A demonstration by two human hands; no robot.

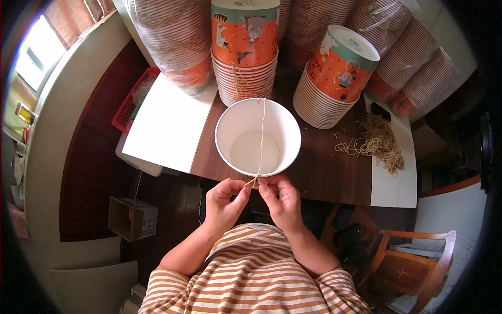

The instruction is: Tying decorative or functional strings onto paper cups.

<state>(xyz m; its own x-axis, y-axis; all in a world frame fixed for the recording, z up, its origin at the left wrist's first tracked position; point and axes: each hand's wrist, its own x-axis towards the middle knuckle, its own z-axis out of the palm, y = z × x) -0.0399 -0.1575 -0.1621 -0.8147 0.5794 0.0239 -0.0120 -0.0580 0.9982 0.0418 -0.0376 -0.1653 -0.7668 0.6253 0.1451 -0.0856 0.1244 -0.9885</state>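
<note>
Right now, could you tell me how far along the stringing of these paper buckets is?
Done: the string already spans the white bucket, fixed at its far rim. In hand: the left hand and right hand pinch the string's near end at the near rim. Left: the loose strings and stacked printed buckets suggest many more remain.

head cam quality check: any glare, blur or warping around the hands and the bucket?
Head view: strong fisheye, table edge bows, dark rim at the corners; window upper left blown out; white bucket evenly lit, mild brightness inside, no harsh glare; left hand, right hand and string sharp.
</note>
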